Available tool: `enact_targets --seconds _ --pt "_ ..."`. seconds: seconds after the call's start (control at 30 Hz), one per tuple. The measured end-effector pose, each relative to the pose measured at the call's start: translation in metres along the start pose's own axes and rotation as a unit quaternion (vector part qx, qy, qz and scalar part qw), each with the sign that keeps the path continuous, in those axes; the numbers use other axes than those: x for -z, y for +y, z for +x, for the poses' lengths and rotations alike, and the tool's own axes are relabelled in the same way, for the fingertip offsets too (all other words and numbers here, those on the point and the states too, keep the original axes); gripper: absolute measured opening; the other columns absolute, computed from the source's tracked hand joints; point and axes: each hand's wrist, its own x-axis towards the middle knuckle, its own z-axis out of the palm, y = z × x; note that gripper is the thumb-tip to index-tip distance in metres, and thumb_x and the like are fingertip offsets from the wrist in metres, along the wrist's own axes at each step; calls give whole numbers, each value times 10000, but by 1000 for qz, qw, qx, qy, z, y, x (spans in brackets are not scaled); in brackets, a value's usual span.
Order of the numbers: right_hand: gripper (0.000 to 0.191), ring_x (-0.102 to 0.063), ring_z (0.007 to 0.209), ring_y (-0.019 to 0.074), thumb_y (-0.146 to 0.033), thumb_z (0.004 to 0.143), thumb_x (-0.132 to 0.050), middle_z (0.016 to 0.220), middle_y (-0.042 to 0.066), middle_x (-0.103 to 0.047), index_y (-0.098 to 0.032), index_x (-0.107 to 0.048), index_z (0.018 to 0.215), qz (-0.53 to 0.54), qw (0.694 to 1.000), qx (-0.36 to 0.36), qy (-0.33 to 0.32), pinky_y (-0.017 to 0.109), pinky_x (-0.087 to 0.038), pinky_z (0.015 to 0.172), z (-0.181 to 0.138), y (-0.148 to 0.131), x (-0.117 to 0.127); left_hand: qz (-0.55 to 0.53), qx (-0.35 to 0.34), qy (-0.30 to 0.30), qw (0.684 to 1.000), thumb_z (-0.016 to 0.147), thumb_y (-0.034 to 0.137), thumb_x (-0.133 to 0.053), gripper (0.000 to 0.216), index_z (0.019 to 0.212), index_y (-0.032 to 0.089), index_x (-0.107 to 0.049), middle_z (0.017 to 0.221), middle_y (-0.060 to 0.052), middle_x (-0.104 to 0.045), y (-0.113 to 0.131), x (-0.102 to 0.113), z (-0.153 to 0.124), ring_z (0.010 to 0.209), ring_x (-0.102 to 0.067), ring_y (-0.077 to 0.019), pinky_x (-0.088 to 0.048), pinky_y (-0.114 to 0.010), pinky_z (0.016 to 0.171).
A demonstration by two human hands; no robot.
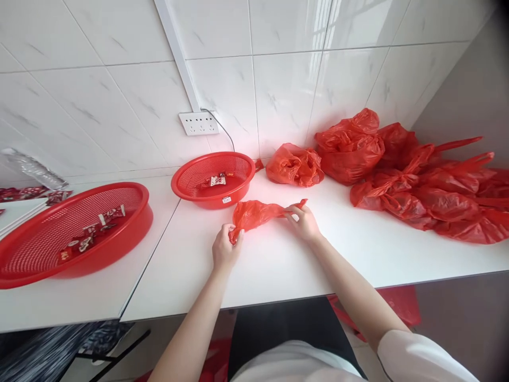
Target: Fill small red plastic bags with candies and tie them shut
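A small red plastic bag (254, 214) lies stretched across the white table (278, 260) between my two hands. My left hand (225, 248) pinches its lower left end, fingers closed on the plastic. My right hand (304, 220) grips the twisted right end near the bag's handles. Just behind the bag stands a red mesh basket (191, 178) holding a few small wrapped sweets (217, 181).
A larger red basket (131, 223) with several wrapped sweets sits on the left table. A heap of filled red bags (417, 180) covers the right rear, with one separate bag (294, 165) near the wall. A wall socket (198, 123) and a plastic bottle (32, 168) are at the back.
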Motion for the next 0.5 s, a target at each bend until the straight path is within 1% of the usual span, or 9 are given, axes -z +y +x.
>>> enact_targets --seconds 0.1,0.17,0.2,0.27,0.33,0.4,0.43,0.47,0.5 --pt "208 -637 800 200 -233 905 -485 920 67 -685 -219 -678 980 8 1000 -20 17 376 -541 769 0 5 -2 6 -35 -12 999 907 389 -474 184 909 236 -577 926 -41 -678 2 1 -1 888 -635 -214 -457 -310 779" --pt "217 -640 836 208 -219 891 -481 942 69 -681 -226 -672 993 5 999 -31 33 392 -543 797 0 7 -2 10 -49 -21 999 897 351 -476 169 890 235 -598 912 -43 -677 3 0 -1 882 -630 -209 -451 -303 785" --pt "238 -639 907 224 -212 884 -479 993 83 -676 -225 -663 1034 2 998 -38 43 416 -535 843 1 7 -2 11 -54 -24 998 888 337 -484 161 889 233 -606 905 -44 -676 3 0 -1 876 -628 -208 -449 -299 781" --pt "343 -585 1112 277 -185 866 -476 1168 138 -629 -211 -614 1178 -20 996 -58 72 488 -488 939 2 5 1 13 -55 -27 998 873 318 -497 148 872 228 -614 876 -42 -677 3 -1 0 846 -622 -201 -443 -288 758" --pt "466 -475 1279 324 -153 849 -472 1359 196 -509 -191 -526 1311 -68 988 -72 115 552 -429 995 2 -2 7 13 -41 -20 999 865 312 -508 135 840 224 -608 806 -27 -673 2 -2 1 756 -610 -183 -434 -269 698" --pt "498 -402 1351 345 -131 852 -468 1463 214 -402 -190 -487 1346 -133 976 -57 165 599 -360 1041 0 -14 13 11 -17 -2 1000 865 323 -518 135 819 220 -590 717 -2 -651 -1 -2 2 644 -575 -157 -415 -247 624" --pt "474 -398 1358 345 -125 860 -467 1476 206 -390 -200 -501 1327 -161 969 -35 187 614 -320 1066 -1 -20 15 9 -6 8 1000 870 336 -519 147 808 218 -581 677 10 -632 -2 -2 3 600 -552 -145 -403 -236 594" --pt "434 -411 1351 339 -122 868 -470 1462 194 -414 -210 -529 1289 -176 964 -2 199 618 -289 1086 -3 -27 17 6 1 16 1000 878 352 -514 171 792 216 -571 644 20 -612 -3 -2 3 569 -531 -135 -393 -226 573" --pt "390 -441 1330 326 -119 874 -474 1420 179 -468 -219 -559 1241 -179 963 44 195 603 -289 1094 -5 -34 18 4 3 21 1000 889 370 -504 206 768 214 -561 617 26 -590 -4 -2 4 549 -511 -126 -385 -219 560"
